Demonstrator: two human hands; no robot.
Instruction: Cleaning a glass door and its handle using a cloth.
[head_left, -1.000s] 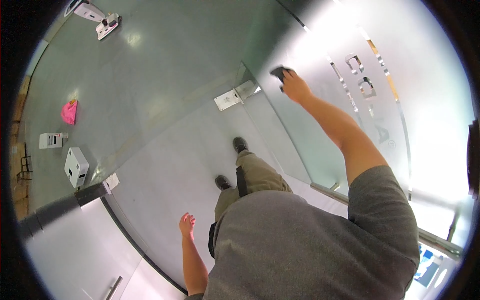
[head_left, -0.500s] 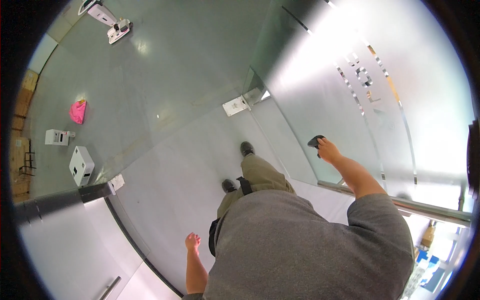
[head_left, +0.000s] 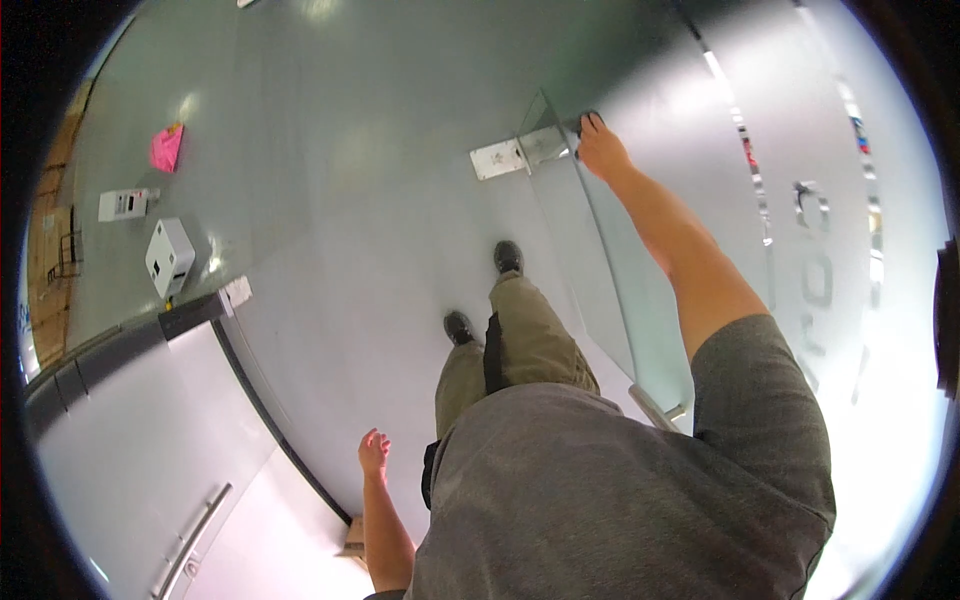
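At the glass panel's corner, right hand closed around a small dark object.

The right hand reached far forward, resting against the lower edge of the glass panel, just beside the metal floor plate to its left. The left hand hung low at the person's left side, touching nothing. 2 shoes stood on the floor between them. Far left on the floor lay a small box, a flat packet behind it, and a crumpled sheet farther back. A door with a bar handle stood at lower left.
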